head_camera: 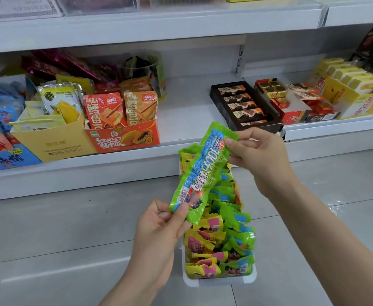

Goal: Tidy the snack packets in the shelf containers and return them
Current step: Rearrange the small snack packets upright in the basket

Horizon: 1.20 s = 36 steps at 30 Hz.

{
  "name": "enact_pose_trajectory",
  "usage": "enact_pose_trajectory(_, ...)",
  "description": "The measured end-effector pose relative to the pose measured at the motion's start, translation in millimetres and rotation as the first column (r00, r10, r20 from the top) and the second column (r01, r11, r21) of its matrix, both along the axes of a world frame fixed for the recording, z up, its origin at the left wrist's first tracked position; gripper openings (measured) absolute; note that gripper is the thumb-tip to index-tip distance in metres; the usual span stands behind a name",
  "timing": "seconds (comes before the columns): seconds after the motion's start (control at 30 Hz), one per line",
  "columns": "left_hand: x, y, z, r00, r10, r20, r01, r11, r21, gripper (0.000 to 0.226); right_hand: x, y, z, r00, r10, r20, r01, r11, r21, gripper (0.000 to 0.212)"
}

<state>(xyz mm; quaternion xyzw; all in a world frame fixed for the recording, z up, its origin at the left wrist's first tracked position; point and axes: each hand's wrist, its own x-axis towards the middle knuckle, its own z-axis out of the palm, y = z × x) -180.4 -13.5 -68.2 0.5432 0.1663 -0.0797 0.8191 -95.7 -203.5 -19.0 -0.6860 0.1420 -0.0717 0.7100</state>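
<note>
So I've got one long green snack packet (202, 171) stretched out between both hands, my left hand (159, 230) pinching the bottom end and my right hand (261, 160) pinching the top corner, both with fingers curled onto the wrapper. I'm holding it by the ends like that because it's floppy, and pulling it flat lets me line it up with the others. Directly under it is the white container (220, 280) sitting on the floor (59, 228), crammed with the rest of the green and yellow packets (225, 239), which lie at all sorts of angles, so I'd say I'm somewhere in the middle of sorting rather than near the end. The container sits right in front of the bottom shelf (185, 111), and there's an open gap on that shelf between the orange papaya box (123, 138) and the dark tray of chocolate bars (243, 107); my guess is that's where it goes back. Next bit is probably laying this one in lengthwise without knocking the heap over the low rim.
</note>
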Motion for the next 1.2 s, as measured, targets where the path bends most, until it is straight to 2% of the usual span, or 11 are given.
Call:
enact_pose_trajectory(0.1, 1, 2, 0, 0.997, 0.053, 0.062, -0.056, 0.998, 0.042, 0.031, -1, 5, -1, 1.0, -0.002, -0.013, 0.004, 0.996, 0.089, 0.01)
enact_pose_trajectory(0.2, 5, 3, 0, 0.954, 0.031, 0.298, -0.113, 0.958, 0.262, 0.032, -6, 16, -2, 0.995, 0.078, -0.059, -0.064, 0.977, 0.206, 0.029)
enact_pose_trajectory(0.3, 8, 11, 2, 0.848, -0.129, 0.514, -0.188, 0.834, 0.519, 0.037, -10, 23, 2, 0.974, 0.203, -0.104, -0.156, 0.927, 0.34, 0.045)
enact_pose_trajectory(0.37, 9, 18, 3, 0.758, -0.254, 0.601, -0.285, 0.699, 0.656, 0.034, -10, 22, 7, 0.968, 0.231, -0.094, -0.186, 0.919, 0.348, 0.042)
enact_pose_trajectory(0.5, 10, 24, 0, 0.647, -0.425, 0.634, -0.407, 0.511, 0.757, 0.037, -9, 20, 11, 0.964, 0.258, -0.058, -0.217, 0.897, 0.386, 0.036)
enact_pose_trajectory(0.63, 8, 26, -4, 0.596, -0.509, 0.621, -0.418, 0.463, 0.781, 0.032, -8, 22, 8, 0.962, 0.256, -0.093, -0.214, 0.921, 0.325, 0.035)
enact_pose_trajectory(0.73, 6, 25, -4, 0.629, -0.473, 0.618, -0.352, 0.535, 0.768, 0.023, -6, 19, 3, 0.978, 0.184, -0.102, -0.148, 0.947, 0.283, 0.026)
enact_pose_trajectory(0.8, 5, 23, -3, 0.731, -0.375, 0.57, -0.202, 0.679, 0.705, 0.023, -4, 14, 3, 0.984, 0.149, -0.097, -0.113, 0.945, 0.308, 0.024)
enact_pose_trajectory(0.9, 4, 22, 1, 0.921, -0.217, 0.323, 0.131, 0.955, 0.266, 0.074, -1, 6, 7, 0.99, 0.125, -0.064, -0.097, 0.94, 0.328, 0.023)
enact_pose_trajectory(1.0, 9, 18, 8, 0.982, -0.168, 0.086, 0.17, 0.985, -0.013, 0.079, -1, 4, 9, 0.991, 0.128, -0.037, -0.106, 0.923, 0.37, 0.024)
enact_pose_trajectory(1.2, 14, 7, 16, 0.976, -0.212, 0.046, 0.214, 0.974, -0.067, 0.044, -2, 13, 8, 0.98, 0.195, -0.036, -0.152, 0.854, 0.498, 0.024)
